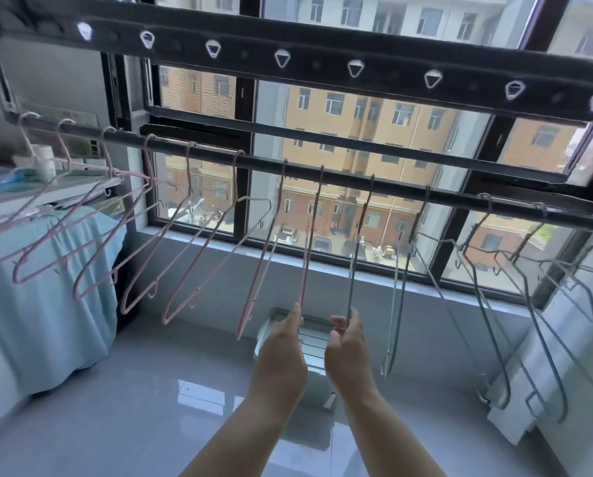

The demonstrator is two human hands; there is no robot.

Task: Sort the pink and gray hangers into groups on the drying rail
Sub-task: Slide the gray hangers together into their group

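A dark drying rail [343,175] runs across the window from upper left down to the right. Several pink hangers [140,266] hang along its left half, and several gray hangers [487,297] along its right half. My left hand [283,346] touches the bottom of the rightmost pink hanger [310,242] with its fingertips. My right hand [348,342] pinches the lower end of the leftmost gray hanger [357,249]. Both hands are raised side by side at the centre, where the two colours meet.
A thicker bar with triangular holes [322,60] runs above the rail. A light blue cloth [47,287] covers an appliance at left. A white rack [308,335] lies on the tiled floor below the window sill. White fabric [529,373] sits at right.
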